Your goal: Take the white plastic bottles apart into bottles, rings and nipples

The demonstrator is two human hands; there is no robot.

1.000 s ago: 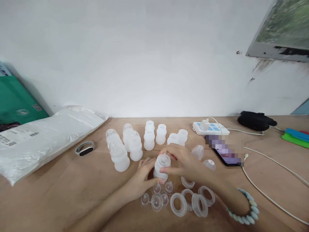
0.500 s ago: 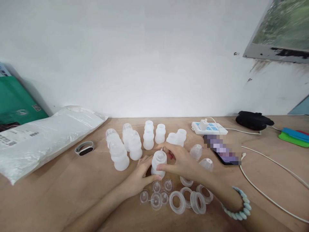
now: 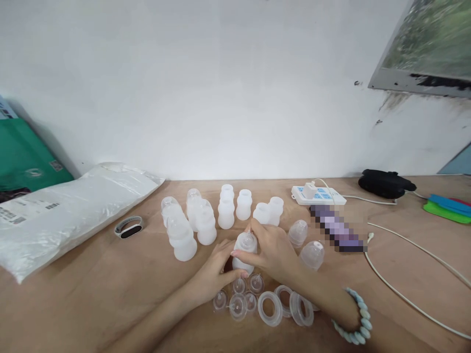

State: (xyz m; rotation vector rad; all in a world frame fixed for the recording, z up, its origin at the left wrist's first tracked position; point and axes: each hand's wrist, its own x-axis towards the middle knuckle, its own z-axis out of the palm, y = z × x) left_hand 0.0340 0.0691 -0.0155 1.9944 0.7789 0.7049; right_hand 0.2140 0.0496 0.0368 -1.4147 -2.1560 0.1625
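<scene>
The head camera looks down on a pale wooden desk (image 3: 91, 294) that runs up against a plain white wall (image 3: 221, 98), with a framed picture (image 3: 427, 49) hanging at the upper right.

At the desk's left edge lie a white plastic bag (image 3: 73, 211) and, behind it, a green box (image 3: 25, 157). A wristband (image 3: 128, 227) lies just beside the bag's near corner. Along the far edge, right of centre, sit a white power strip (image 3: 318, 195) and a black object (image 3: 386, 182). A phone (image 3: 338, 229) lies in front of the strip, and a white cable (image 3: 405, 299) trails toward the right edge, where flat green and blue pieces (image 3: 447, 208) lie.

A cluster of translucent white bottles (image 3: 206, 215) stands upright mid-desk. Near the front edge lie small clear teats (image 3: 239, 299) and, just right of them, clear rings (image 3: 270, 309). Two domed caps (image 3: 312, 254) rest beyond the rings.

The small bottle (image 3: 243, 252) stands between the cluster and the teats, held by both hands. The left hand (image 3: 213, 272) comes in from the front edge, its fingers curled narrowly around the bottle's lower left side. The right hand (image 3: 274, 252), with a beaded bracelet (image 3: 353, 323) on the wrist, wraps the upper part, thumb across the front and fingers closed over the top by the teat. Whether the bottle's base touches the desk cannot be told.
</scene>
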